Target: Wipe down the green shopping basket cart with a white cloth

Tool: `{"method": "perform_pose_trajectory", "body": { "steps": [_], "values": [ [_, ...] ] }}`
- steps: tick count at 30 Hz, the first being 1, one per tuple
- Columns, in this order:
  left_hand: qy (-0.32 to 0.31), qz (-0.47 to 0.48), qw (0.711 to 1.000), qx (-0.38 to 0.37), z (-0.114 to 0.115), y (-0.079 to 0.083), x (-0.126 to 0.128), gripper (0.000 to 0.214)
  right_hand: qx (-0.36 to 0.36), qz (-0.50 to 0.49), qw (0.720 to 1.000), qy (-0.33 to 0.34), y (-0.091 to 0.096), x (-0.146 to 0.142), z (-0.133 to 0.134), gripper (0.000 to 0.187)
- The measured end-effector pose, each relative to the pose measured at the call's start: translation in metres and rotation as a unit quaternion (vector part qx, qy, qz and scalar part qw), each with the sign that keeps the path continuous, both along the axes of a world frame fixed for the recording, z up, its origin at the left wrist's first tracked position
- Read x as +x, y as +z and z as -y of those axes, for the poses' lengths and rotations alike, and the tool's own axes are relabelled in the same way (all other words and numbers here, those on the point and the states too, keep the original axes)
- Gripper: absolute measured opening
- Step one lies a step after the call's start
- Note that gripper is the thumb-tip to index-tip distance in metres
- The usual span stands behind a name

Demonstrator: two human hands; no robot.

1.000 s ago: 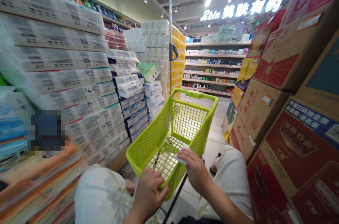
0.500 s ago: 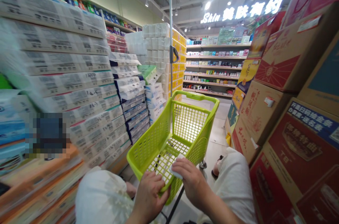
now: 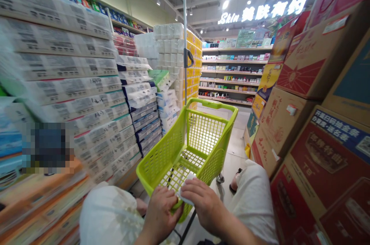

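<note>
A lime-green plastic shopping cart (image 3: 162,158) with lattice walls stands between my knees, its basket tilted toward me. My left hand (image 3: 163,210) is closed round the near rim of the basket, with the thumb on the outside. Just right of it, my right hand (image 3: 200,200) presses a folded white cloth or tissue (image 3: 187,191) against the near rim and side. The fingers of that hand bend over the white piece, covering most of it. Both hands are close together at the cart's near end.
Wrapped paper packs (image 3: 95,83) are stacked high on the left. Cardboard boxes (image 3: 297,121) rise along the right. Shelves of small goods (image 3: 231,71) stand at the back, beyond a metal pole (image 3: 185,17) behind the cart. A cart wheel (image 3: 220,178) shows near my right foot.
My right hand has slid left and slightly down along the rim with the white cloth, coming nearer my left hand. The left hand keeps its hold; the view has shifted slightly.
</note>
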State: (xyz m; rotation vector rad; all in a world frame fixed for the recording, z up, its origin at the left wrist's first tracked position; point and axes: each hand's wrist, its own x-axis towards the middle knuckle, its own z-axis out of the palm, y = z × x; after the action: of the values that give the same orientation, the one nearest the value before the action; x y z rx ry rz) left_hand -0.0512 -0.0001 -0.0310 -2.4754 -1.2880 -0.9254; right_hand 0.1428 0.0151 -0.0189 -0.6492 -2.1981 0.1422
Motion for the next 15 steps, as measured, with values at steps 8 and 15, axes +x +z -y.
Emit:
{"method": "perform_pose_trajectory", "body": {
  "steps": [8, 15],
  "values": [
    [0.020, -0.004, 1.000, 0.006, 0.001, 0.000, 0.001, 0.030, 0.010, -0.057, 0.995, -0.081, 0.001, 0.013, -0.020, 0.044],
    [0.005, -0.007, 1.000, -0.003, -0.001, -0.002, -0.003, 0.024, 0.005, 0.007, 1.000, 0.002, 0.002, -0.002, -0.001, 0.037]
  ]
}}
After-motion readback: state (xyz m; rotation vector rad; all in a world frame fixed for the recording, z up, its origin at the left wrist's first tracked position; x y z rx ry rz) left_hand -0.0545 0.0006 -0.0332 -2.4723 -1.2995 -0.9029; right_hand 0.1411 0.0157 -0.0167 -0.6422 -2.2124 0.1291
